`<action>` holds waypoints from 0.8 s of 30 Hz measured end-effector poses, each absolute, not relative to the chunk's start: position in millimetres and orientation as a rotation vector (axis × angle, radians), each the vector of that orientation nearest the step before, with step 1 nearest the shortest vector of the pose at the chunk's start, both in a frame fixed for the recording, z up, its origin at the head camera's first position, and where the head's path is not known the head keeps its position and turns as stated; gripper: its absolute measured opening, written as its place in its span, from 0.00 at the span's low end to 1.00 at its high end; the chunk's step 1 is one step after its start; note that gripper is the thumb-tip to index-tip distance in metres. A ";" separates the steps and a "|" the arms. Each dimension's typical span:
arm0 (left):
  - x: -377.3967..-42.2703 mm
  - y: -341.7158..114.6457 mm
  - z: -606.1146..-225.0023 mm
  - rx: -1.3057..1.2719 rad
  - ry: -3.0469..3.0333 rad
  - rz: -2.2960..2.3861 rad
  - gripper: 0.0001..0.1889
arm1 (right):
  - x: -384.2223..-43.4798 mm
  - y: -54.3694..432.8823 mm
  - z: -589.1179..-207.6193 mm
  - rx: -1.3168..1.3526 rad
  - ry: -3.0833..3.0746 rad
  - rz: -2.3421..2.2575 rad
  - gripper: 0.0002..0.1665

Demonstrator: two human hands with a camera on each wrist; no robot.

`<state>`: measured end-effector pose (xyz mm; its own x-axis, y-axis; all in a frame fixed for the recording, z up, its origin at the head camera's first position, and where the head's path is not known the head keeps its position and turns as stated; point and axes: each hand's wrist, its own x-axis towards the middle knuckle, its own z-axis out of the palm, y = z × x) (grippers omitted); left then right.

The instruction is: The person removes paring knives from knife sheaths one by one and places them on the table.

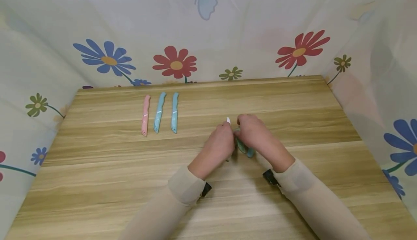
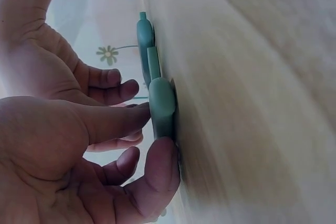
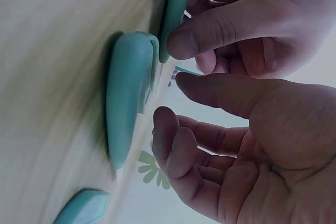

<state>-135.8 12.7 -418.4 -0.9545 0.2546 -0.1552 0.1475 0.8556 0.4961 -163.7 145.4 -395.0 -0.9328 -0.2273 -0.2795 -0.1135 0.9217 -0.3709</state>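
My left hand (image 1: 219, 142) pinches a green-handled knife (image 2: 161, 98) between thumb and fingers, low over the wooden table. A pale pointed tip (image 1: 228, 120) shows beyond its fingertips in the head view. To its right my right hand (image 1: 255, 133) hovers with thumb and fingers apart, nothing between them in the right wrist view. Close by that hand lies a teal-green piece (image 3: 128, 93) with a rounded body, partly hidden from above. Another teal piece (image 3: 84, 208) is cut off at the lower edge of the right wrist view; its kind is unclear.
At the left of the table (image 1: 114, 167) a pink knife (image 1: 145, 116) and two light-blue knives, one in the middle (image 1: 159, 112) and one on the right (image 1: 174, 113), lie in a row, handles pointing away. A flower-printed cloth (image 1: 130, 12) surrounds the back and sides.
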 end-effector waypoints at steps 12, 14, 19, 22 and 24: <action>-134.2 2.8 -403.2 0.281 2.865 0.676 0.19 | -163.5 147.5 -383.5 -0.275 2.778 -0.521 0.25; -134.1 -0.7 -400.2 0.283 2.882 0.660 0.22 | -164.0 147.8 -382.3 -0.302 2.795 -0.515 0.24; -135.1 -11.2 -396.2 0.348 2.962 0.509 0.24 | -165.0 146.8 -380.7 -0.361 2.845 -0.495 0.24; -135.9 -17.4 -394.6 0.367 2.999 0.427 0.24 | -164.5 145.8 -379.2 -0.389 2.878 -0.471 0.25; -136.6 -21.8 -393.6 0.367 3.013 0.404 0.24 | -164.3 145.3 -378.5 -0.407 2.902 -0.459 0.24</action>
<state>-136.6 -21.8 -393.6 -0.9681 0.2461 -0.0469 0.2251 0.9365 0.2690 -164.3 145.3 -378.5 -0.9473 -0.2933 -0.1287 -0.2393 0.9152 -0.3243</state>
